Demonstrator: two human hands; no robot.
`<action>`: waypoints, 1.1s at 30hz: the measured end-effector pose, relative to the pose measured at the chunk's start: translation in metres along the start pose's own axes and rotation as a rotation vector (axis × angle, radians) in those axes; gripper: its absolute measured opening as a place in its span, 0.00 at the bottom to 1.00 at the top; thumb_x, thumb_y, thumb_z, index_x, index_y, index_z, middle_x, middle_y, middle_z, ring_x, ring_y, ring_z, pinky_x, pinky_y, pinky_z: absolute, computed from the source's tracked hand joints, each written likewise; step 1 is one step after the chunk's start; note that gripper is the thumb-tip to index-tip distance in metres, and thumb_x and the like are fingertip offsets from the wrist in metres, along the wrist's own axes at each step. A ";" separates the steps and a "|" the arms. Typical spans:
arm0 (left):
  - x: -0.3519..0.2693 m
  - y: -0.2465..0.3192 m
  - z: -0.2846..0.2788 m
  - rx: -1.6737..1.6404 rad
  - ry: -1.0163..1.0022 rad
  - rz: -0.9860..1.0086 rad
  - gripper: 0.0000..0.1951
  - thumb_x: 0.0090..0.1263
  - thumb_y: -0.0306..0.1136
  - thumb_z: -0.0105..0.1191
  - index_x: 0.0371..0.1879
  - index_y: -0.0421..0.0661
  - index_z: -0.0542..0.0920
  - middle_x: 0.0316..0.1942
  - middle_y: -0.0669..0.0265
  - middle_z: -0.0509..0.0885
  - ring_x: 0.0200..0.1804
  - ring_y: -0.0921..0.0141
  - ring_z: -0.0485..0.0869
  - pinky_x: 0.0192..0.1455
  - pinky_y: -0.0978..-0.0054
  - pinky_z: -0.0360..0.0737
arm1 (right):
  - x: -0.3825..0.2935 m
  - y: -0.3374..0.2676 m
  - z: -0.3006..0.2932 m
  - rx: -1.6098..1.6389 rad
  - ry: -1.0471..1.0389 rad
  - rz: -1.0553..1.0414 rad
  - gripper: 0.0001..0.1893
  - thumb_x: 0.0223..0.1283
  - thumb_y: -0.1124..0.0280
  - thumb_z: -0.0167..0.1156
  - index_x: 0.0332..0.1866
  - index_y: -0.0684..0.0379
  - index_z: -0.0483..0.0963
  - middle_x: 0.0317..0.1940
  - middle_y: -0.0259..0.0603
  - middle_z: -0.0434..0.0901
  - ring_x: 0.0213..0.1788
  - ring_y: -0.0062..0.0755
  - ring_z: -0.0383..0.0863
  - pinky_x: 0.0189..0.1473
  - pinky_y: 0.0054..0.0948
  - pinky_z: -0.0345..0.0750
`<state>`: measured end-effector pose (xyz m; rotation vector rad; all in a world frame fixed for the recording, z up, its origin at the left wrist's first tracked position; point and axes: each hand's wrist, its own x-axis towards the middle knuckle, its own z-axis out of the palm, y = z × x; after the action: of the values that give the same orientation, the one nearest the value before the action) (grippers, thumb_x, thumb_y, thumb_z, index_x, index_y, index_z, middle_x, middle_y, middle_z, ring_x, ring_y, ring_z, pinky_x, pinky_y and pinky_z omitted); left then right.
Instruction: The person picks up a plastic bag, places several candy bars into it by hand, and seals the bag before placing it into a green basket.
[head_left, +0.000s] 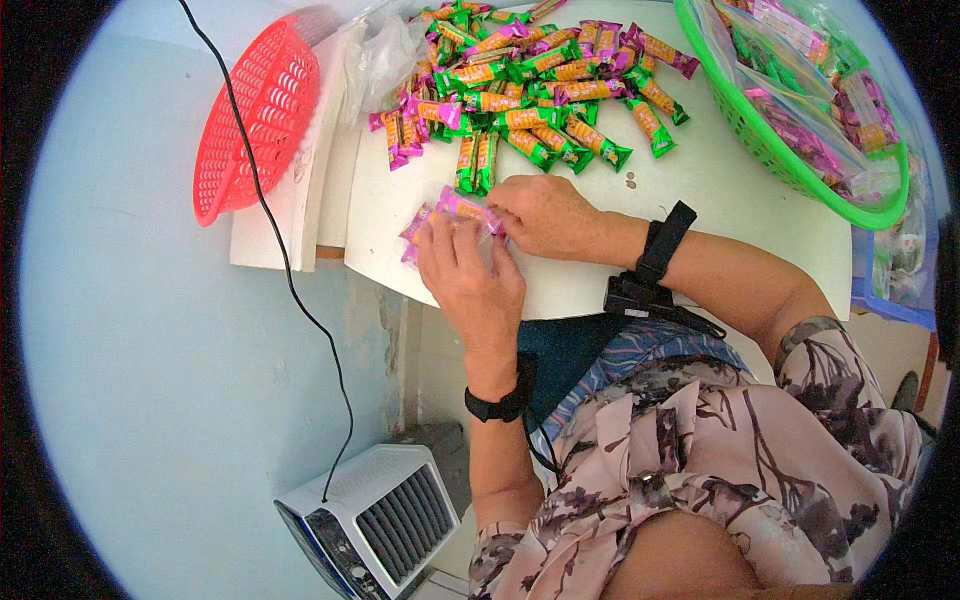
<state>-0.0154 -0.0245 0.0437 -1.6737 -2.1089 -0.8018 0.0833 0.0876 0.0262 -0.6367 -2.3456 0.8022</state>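
Observation:
A clear plastic bag (480, 238) with purple-wrapped snack bars (459, 205) lies at the white table's near edge. My left hand (471, 274) rests over the bag and the bars, fingers bent onto them. At the bag's right end, my right hand (544, 217) pinches the plastic beside one purple wrapper. Fingertips of both hands nearly meet there. Just beyond the hands, two green-wrapped snack bars (476, 163) lie side by side, at the near edge of a large loose pile of green and purple wrapped bars (525, 75).
A green plastic basket (806, 191) holding bags of wrapped bars stands at the right, above a blue crate (885, 309). A red plastic basket (259, 120) leans at the left near clear bags (386, 60). A black cable (281, 247) runs down to a white appliance (382, 517).

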 end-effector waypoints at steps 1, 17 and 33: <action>0.002 0.002 0.000 -0.001 0.000 -0.001 0.18 0.55 0.26 0.61 0.46 0.40 0.77 0.58 0.52 0.74 0.65 0.47 0.68 0.66 0.49 0.64 | 0.000 0.000 0.000 0.004 0.018 0.006 0.08 0.52 0.76 0.56 0.37 0.64 0.77 0.30 0.50 0.79 0.35 0.53 0.80 0.37 0.46 0.78; 0.003 -0.007 0.013 0.139 0.022 -0.023 0.17 0.58 0.27 0.58 0.48 0.43 0.78 0.58 0.56 0.76 0.63 0.50 0.71 0.66 0.52 0.64 | 0.000 -0.008 -0.001 0.016 -0.019 -0.033 0.06 0.51 0.72 0.54 0.31 0.64 0.75 0.32 0.54 0.79 0.37 0.56 0.80 0.40 0.50 0.78; -0.024 -0.012 -0.029 -0.049 -0.049 -0.319 0.22 0.57 0.25 0.60 0.52 0.38 0.73 0.43 0.47 0.77 0.45 0.49 0.77 0.48 0.57 0.75 | -0.002 -0.038 -0.011 -0.248 0.146 -0.213 0.18 0.45 0.69 0.64 0.43 0.63 0.72 0.41 0.46 0.75 0.43 0.48 0.77 0.40 0.42 0.77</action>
<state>-0.0236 -0.0629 0.0494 -1.4100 -2.4466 -0.9168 0.0827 0.0641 0.0579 -0.5152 -2.3471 0.3615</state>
